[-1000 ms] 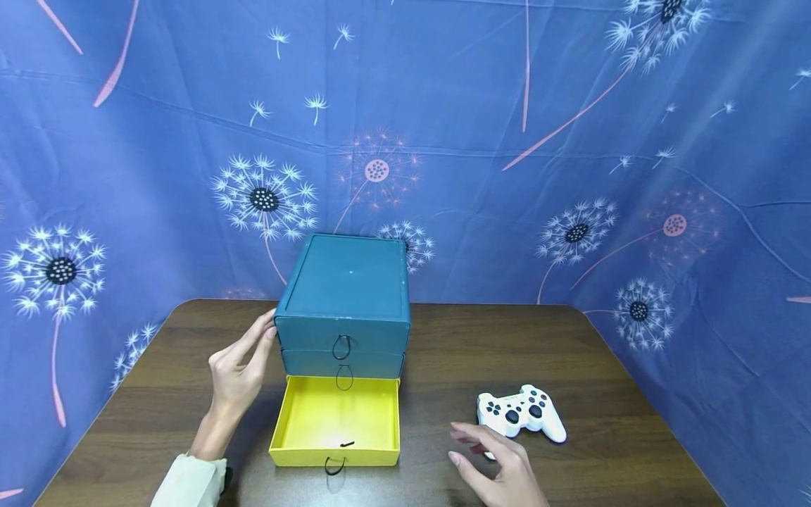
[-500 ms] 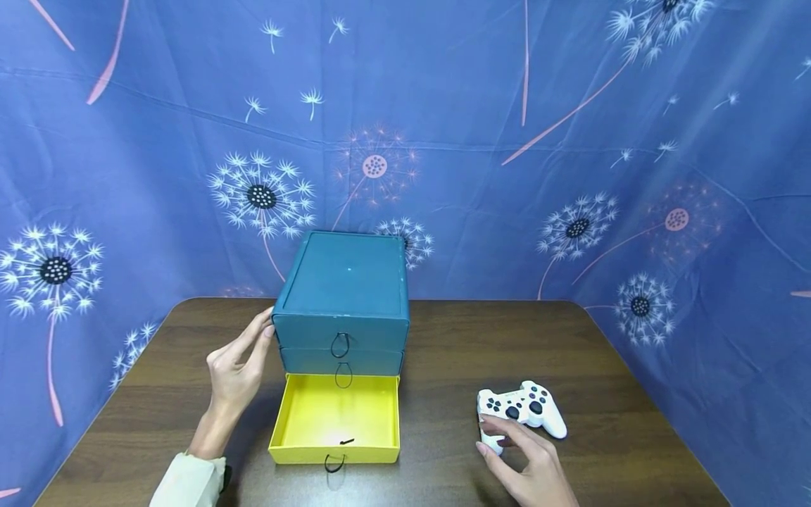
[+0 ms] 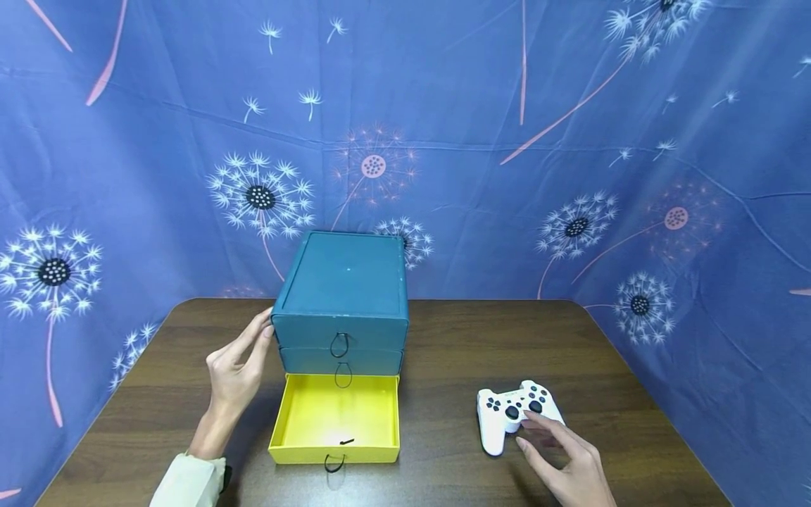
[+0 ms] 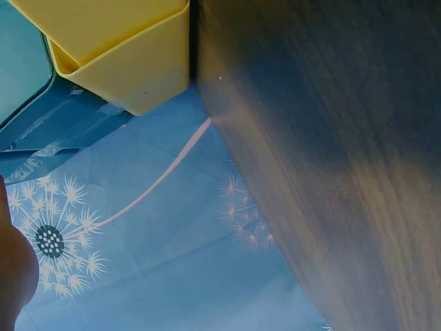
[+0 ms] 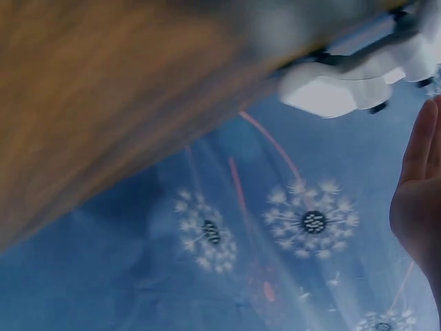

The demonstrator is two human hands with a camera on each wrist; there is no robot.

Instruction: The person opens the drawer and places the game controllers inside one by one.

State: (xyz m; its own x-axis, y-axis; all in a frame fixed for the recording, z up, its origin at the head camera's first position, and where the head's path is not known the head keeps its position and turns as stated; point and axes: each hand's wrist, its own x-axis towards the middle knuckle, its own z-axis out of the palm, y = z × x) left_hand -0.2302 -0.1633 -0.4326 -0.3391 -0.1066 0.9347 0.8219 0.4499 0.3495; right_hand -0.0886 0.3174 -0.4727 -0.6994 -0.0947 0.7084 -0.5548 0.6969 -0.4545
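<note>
With straight fingers, my left hand (image 3: 234,377) touches the left side of a blue drawer box (image 3: 345,278). Beneath the blue drawers, a yellow drawer (image 3: 336,415) is pulled out toward me; a small black strip (image 3: 346,442) shows near its front wall. A white game controller (image 3: 493,426) lies on the table to the right. My right hand (image 3: 570,461) hovers over its right handle, thumb and fingers apart, partly hiding that handle. In the right wrist view the hand (image 5: 419,207) sits beside the controller (image 5: 320,93).
Black loop pulls (image 3: 339,345) hang on the drawer fronts. The brown wooden table (image 3: 469,352) ends at a blue dandelion-print cloth (image 3: 469,211) behind and at the sides.
My right hand has moved right, from the controller's left side across to its right handle. The left hand stays at the box, and the controller and drawer have not moved.
</note>
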